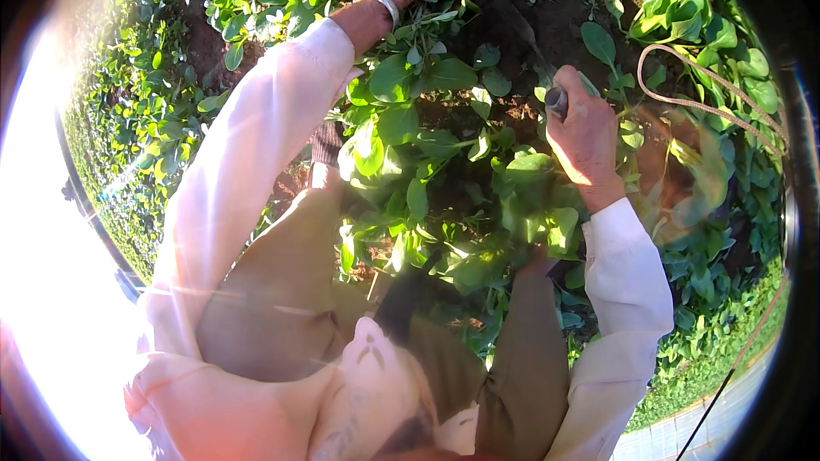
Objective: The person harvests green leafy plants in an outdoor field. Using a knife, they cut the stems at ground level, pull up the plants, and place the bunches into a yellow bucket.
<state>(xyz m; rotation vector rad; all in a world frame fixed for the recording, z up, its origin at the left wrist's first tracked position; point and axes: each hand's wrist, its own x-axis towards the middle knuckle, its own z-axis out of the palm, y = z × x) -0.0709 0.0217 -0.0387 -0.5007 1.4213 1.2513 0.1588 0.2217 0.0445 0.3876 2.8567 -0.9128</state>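
Observation:
My left hand [403, 0], with a pale bangle [382, 5] at the wrist, reaches into leafy green plants [442, 70] at the upper middle. Leaves partly cover its fingers, so its grasp is hard to make out. My right hand [583, 128] is closed around the rounded handle [556, 101] of a hand tool, right of the middle. A dark, narrow shape, perhaps the tool's blade, lies on the soil just above that hand; its outline is unclear in shadow. Broad-leaved plants stand between my two hands and below them.
Dark soil [544, 9] shows at the top. A looped cord [695, 64] hangs at the right over more leafy plants [685, 16]. My trousered legs [525, 339] are on both sides of the near plants. Dense greenery covers the left; strong glare washes out the far left edge.

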